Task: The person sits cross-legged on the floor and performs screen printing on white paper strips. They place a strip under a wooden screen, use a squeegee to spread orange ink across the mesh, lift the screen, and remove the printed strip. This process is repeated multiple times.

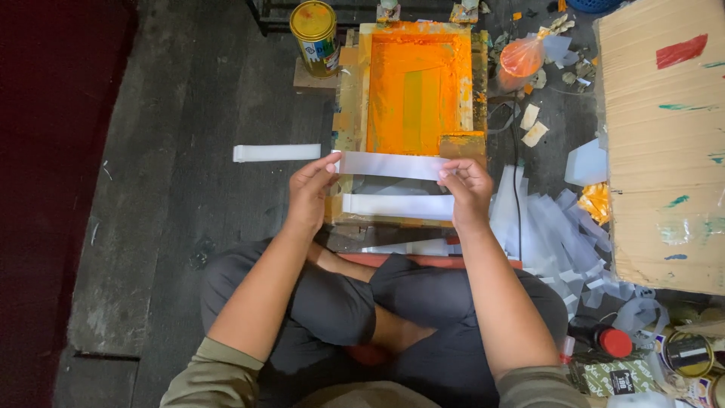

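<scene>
The white strip (391, 165) held in both hands looks like thin, smooth plastic, a bit see-through. The frame (348, 98) is rough wood, smeared with wet, shiny orange ink (393, 83). The can (314, 29) on the far left is shiny metal. The big sheet (664, 143) on the right is matt brown cardboard. The floor (174, 136) is dull, worn grey wood

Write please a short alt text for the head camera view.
A seated person's left hand and right hand hold a white strip by its ends above an orange-inked screen frame on a dark floor. Loose strips lie at the right.
</scene>
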